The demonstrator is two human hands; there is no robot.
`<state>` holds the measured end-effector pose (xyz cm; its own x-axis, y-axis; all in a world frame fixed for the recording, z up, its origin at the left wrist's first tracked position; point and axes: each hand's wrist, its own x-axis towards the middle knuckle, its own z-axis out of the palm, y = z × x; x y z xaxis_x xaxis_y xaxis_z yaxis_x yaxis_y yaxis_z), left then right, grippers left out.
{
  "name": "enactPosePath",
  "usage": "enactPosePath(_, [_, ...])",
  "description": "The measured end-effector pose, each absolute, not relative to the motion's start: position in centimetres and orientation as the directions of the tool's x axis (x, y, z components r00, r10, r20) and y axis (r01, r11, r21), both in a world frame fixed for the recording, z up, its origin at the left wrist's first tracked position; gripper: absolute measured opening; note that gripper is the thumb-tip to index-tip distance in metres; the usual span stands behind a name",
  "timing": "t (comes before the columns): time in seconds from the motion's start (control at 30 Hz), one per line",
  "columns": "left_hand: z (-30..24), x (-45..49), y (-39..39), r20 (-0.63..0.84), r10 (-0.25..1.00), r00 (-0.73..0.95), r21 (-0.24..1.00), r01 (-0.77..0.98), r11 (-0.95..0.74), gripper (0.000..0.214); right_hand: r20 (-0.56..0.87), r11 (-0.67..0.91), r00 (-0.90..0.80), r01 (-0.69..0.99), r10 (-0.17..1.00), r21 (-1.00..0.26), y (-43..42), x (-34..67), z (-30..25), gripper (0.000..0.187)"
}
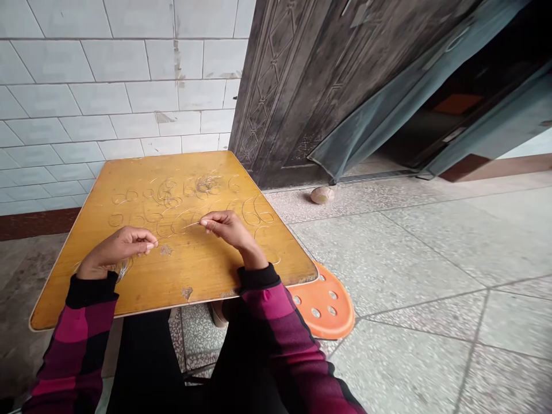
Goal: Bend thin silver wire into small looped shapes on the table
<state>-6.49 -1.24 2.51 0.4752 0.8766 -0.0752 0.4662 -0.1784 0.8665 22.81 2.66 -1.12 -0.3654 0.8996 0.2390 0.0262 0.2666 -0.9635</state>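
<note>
A thin wire (185, 226) stretches between my two hands, just over the table. My left hand (121, 247) pinches its left end between thumb and fingertips. At the other end, my right hand (228, 230) pinches it with thumb and forefinger. Beyond my hands, many curled pieces of wire (166, 195) lie scattered, with a denser tangle (207, 183) toward the back. A bundle of wire (124, 268) sits partly hidden behind my left wrist.
The yellow wooden table (202, 276) has chipped spots and stands close to a white tiled wall (116, 63). An orange stool (330, 307) with round holes is at its right corner. On the floor near the dark carved door (297, 75) lies a roundish object (322, 195).
</note>
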Motion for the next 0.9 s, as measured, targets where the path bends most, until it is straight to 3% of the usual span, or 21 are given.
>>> enactPosePath(0.1, [2.5, -6.8, -1.3, -0.095, 0.876, 0.472, 0.877, 0.457, -0.151, 0.016, 0.302, 0.418, -0.463, 0.172, 0.833, -0.892, 3.1, 23.8, -1.3, 0.021])
enactPosePath(0.2, [2.5, -6.2, -1.1, -0.120, 0.874, 0.472, 0.885, 0.450, -0.122, 0.016, 0.375, 0.579, -0.478, 0.404, 0.794, -0.709, 3.5, 24.8, -1.4, 0.012])
enactPosePath(0.33, [1.9, -4.7, -0.9, -0.139, 0.871, 0.471, 0.914, 0.400, -0.070, 0.015, 0.568, 0.569, -0.273, 0.692, 0.777, -0.445, 3.8, 25.1, -1.1, 0.024])
enactPosePath(0.43, [1.0, -3.2, -1.0, -0.107, 0.876, 0.471, 0.960, 0.278, -0.032, 0.017, 0.726, 0.551, -0.070, 0.702, 0.685, -0.452, 3.8, 24.7, -0.9, 0.027])
enactPosePath(0.53, [-0.2, -1.6, -1.3, -0.048, 0.916, 0.398, 0.996, 0.091, 0.013, 0.020, 0.723, 0.553, 0.151, 0.545, 0.674, -0.630, 4.0, 24.2, -1.2, 0.027])
enactPosePath(0.67, [-0.9, -0.2, -1.5, -0.019, 0.970, 0.244, 0.983, -0.172, 0.063, 0.022, 0.390, 0.397, 0.302, 0.040, 0.870, -0.917, 4.2, 23.6, -2.3, 0.038])
enactPosePath(0.77, [-0.9, 0.2, -1.6, -0.003, 0.981, 0.195, 0.958, -0.279, 0.059, 0.024, 0.130, 0.153, 0.094, -0.313, 0.987, -0.937, 3.9, 22.5, -2.7, 0.034])
enactPosePath(0.83, [-1.1, 0.5, -1.7, 0.024, 0.978, 0.208, 0.963, -0.269, 0.034, 0.023, 0.045, -0.013, -0.132, -0.410, 0.990, -0.912, 3.4, 21.3, -2.6, 0.036])
enactPosePath(0.9, [-1.4, 0.8, -2.0, 0.071, 0.966, 0.250, 0.981, -0.191, -0.023, 0.021, 0.051, -0.082, -0.281, -0.442, 0.958, -0.893, 2.8, 20.1, -2.3, 0.038])
